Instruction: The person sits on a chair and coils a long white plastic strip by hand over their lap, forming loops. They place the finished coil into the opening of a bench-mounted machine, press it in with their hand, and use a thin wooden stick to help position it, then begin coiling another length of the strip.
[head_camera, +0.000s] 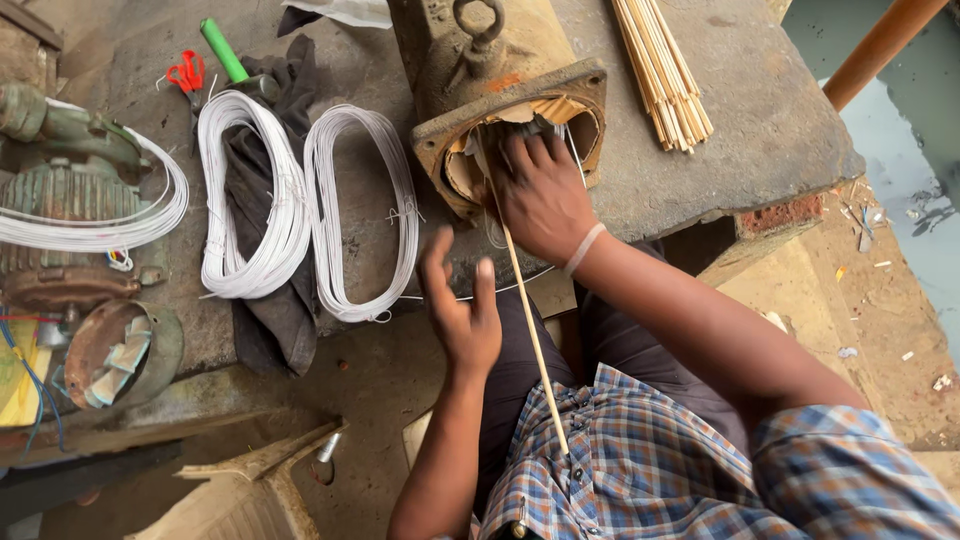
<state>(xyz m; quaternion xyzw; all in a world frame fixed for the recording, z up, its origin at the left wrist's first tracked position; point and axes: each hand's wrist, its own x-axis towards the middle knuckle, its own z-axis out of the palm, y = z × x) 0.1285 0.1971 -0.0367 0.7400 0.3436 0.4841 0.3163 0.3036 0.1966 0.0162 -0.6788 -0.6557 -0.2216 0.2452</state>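
A rusty motor stator housing (440, 150) lies on the stone slab (740, 130), its opening lined with tan paper. My right hand (545, 200) reaches into that opening with the fingers spread against the inner slots. A rubber band sits around its wrist. A thin wooden stick (535, 350) runs from the opening, under my right palm, down to my lap. My left hand (462, 305) hovers just left of the stick, fingers apart, holding nothing. Whether my right hand grips the stick is hidden.
Two white wire coils (250, 190) (360, 215) lie on a dark cloth (270, 320) left of the housing. Red scissors (187, 72) and a green-handled tool (224, 50) sit behind them. A stick bundle (662, 75) lies right. Other motor parts (70, 160) crowd the left edge.
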